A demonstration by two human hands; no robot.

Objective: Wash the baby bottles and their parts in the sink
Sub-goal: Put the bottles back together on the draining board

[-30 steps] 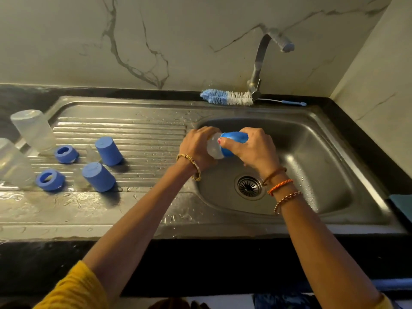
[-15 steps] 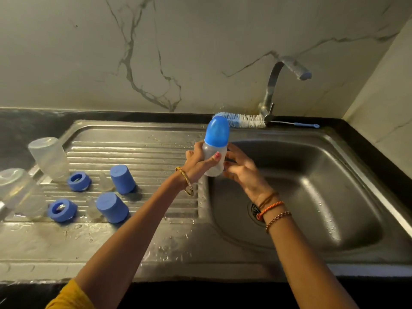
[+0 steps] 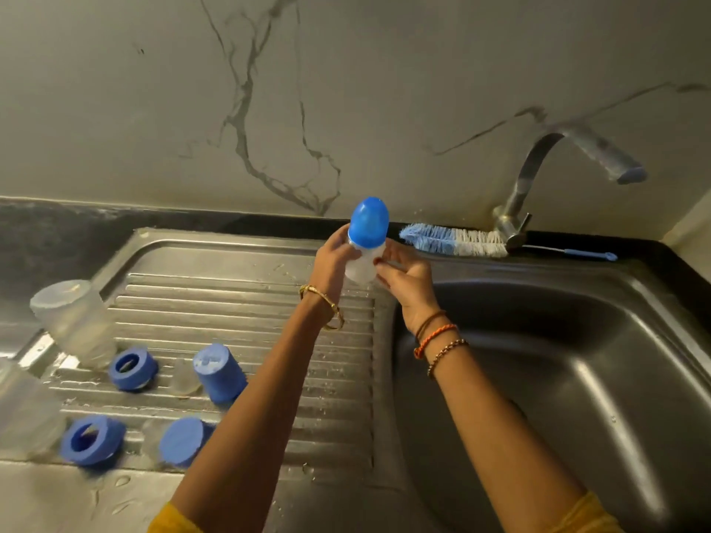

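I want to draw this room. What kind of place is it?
Probably a home kitchen: a steel sink with a draining board, a tap, and a bottle brush near the held baby bottle.

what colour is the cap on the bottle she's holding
Blue cap, head view.
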